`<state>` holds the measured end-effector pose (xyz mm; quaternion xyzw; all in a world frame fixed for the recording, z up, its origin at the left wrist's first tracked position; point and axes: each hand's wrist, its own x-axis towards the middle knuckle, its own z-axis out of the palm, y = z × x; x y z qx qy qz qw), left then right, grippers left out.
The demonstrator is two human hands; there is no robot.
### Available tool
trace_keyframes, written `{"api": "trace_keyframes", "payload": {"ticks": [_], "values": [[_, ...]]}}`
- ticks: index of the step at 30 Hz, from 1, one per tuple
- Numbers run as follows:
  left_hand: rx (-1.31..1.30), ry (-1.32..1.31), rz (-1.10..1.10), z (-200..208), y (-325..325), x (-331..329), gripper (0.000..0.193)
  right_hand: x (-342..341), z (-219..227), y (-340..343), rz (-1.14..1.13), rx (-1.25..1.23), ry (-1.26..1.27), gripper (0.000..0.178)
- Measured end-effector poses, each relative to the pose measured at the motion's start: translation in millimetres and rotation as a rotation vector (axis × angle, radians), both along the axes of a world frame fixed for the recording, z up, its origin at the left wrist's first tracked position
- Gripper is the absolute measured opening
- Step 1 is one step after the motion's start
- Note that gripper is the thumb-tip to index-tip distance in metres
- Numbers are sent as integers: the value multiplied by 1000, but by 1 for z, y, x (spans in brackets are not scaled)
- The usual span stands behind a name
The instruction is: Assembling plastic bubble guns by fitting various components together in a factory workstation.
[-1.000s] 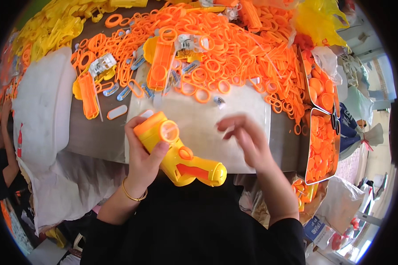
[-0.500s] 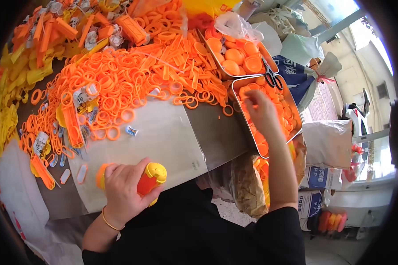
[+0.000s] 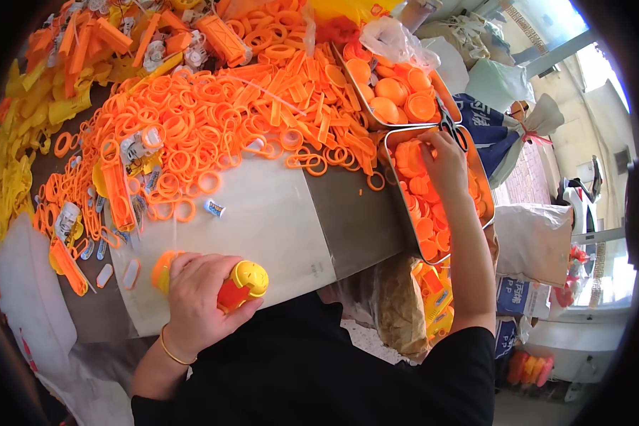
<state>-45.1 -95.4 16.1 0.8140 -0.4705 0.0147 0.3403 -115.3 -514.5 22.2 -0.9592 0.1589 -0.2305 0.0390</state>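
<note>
My left hand (image 3: 195, 298) grips a yellow and orange plastic toy (image 3: 240, 283) at the near edge of the table, over a white sheet (image 3: 263, 227). My right hand (image 3: 444, 157) reaches to the right into a metal tray (image 3: 403, 216) full of orange plastic caps (image 3: 426, 227); its fingers rest among the caps and I cannot tell whether they hold one. A second metal tray (image 3: 348, 74) behind it holds larger orange domed pieces (image 3: 390, 106).
A big heap of orange plastic rings (image 3: 192, 121) and sticks covers the table's middle. Yellow parts (image 3: 21, 135) lie at the far left. A small white and blue piece (image 3: 214, 208) lies on the sheet. Sacks and bags (image 3: 532, 241) stand to the right.
My view swung to the right. My right hand left the toy and reached out into the tray of caps. My left hand lowered the toy to the table's near edge.
</note>
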Motion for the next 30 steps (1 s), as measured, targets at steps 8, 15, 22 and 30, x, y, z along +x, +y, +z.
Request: {"api": "trace_keyframes", "payload": {"ticks": [8, 15, 22, 30], "values": [[-82, 11, 5, -4, -10, 3, 53, 15, 7, 12, -89, 96, -76, 11], [-40, -51, 117, -6, -9, 0, 66, 19, 12, 227, 643, 656, -76, 26], [-92, -54, 55, -8, -7, 0, 58, 26, 16, 214, 576, 1041, 150, 37], [-233, -36, 51, -16, -5, -3, 59, 59, 11, 258, 756, 1304, 380, 64]]}}
